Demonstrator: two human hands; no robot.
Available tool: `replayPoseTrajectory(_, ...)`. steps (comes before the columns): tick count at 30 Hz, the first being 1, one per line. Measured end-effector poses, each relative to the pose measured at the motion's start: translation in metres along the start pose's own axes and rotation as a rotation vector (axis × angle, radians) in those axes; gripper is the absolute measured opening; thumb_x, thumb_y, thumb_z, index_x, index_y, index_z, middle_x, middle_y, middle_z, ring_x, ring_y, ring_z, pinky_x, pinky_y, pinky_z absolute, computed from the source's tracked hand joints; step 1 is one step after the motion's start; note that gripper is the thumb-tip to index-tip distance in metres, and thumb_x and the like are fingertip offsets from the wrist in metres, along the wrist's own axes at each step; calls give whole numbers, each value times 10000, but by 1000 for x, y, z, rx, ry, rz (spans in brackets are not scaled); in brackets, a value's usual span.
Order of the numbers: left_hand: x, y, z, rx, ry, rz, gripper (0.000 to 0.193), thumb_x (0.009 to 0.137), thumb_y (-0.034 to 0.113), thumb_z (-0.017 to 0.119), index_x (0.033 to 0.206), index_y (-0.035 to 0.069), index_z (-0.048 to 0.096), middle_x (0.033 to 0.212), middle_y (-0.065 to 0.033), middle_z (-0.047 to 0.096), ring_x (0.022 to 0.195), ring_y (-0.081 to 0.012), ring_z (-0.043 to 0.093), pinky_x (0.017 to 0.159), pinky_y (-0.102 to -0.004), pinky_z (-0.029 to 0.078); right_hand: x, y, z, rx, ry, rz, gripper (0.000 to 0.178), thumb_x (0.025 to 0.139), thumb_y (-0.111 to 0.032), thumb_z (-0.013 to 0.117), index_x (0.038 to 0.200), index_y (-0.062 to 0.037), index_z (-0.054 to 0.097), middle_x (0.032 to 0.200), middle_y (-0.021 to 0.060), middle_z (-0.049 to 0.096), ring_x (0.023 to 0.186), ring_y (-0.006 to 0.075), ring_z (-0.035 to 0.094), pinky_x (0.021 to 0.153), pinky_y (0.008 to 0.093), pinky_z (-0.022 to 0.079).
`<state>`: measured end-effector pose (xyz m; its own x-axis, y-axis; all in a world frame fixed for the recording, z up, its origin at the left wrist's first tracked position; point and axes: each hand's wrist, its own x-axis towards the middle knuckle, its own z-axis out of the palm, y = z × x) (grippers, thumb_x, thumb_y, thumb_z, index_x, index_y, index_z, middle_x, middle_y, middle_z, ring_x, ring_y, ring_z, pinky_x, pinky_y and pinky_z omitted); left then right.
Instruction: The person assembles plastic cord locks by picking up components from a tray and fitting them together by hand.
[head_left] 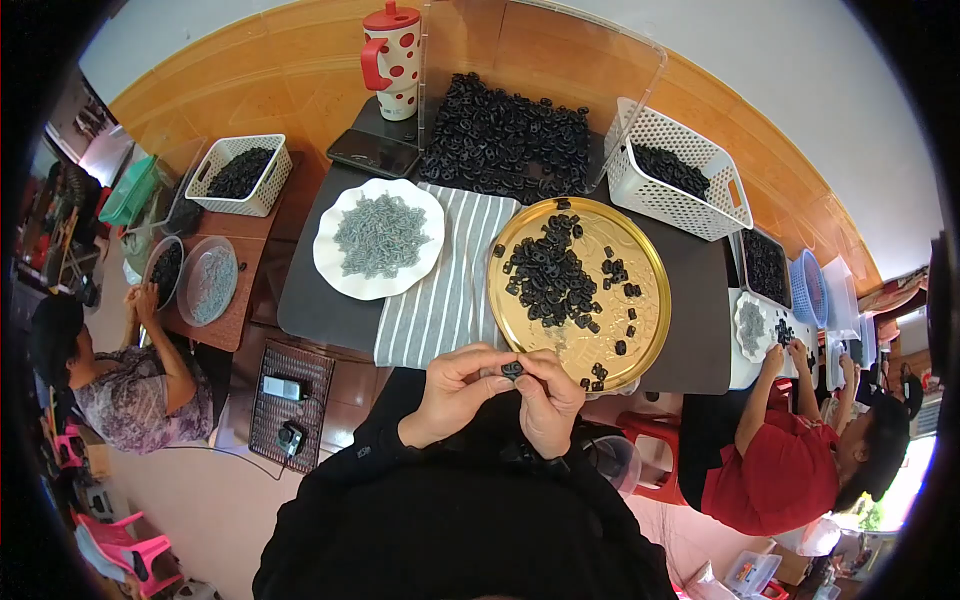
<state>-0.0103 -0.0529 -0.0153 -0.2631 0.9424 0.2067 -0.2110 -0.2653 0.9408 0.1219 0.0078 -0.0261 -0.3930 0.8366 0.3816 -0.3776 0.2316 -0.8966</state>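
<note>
Close to my body, my left hand [455,398] and my right hand [549,405] meet, fingertips pinched together on one small black plastic part [512,370]. Its exact kind is hard to make out, since the fingers cover much of it. Just beyond my hands, a round gold tray [640,300] carries a heap of similar black parts [550,275], with several scattered singly to the right. A white scalloped plate [329,262] full of small silvery metal pieces [380,235] rests to the left, partly on a grey striped cloth [430,300].
Behind the tray lies a wide pile of black parts [505,140] inside a clear bin [640,75]. A white basket [727,212], a dark phone [373,152] and a red-lidded tumbler [398,60] stand around it. People work at both sides, one in a red shirt [780,470].
</note>
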Motion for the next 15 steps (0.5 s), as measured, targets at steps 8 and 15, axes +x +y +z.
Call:
replayPoseTrajectory(8, -5, 0, 8, -52, 44, 9, 318, 798, -110, 629, 1105, -26, 635, 864, -34, 562, 748, -72, 516, 636, -190, 407, -4, 2, 15, -143, 105, -142, 138, 856, 60, 581, 992, 42, 589, 890, 88, 573, 761, 128, 520, 675, 222, 410)
replayPoseTrajectory(15, -3, -2, 10, -32, 57, 65, 289, 800, -106, 625, 1081, -41, 630, 878, -54, 566, 772, -95, 532, 657, -203, 421, -5, 10, 13, -202, 98, -204, 109, 870, 55, 557, 977, 35, 558, 890, 106, 562, 733, 140, 509, 664, 222, 402)
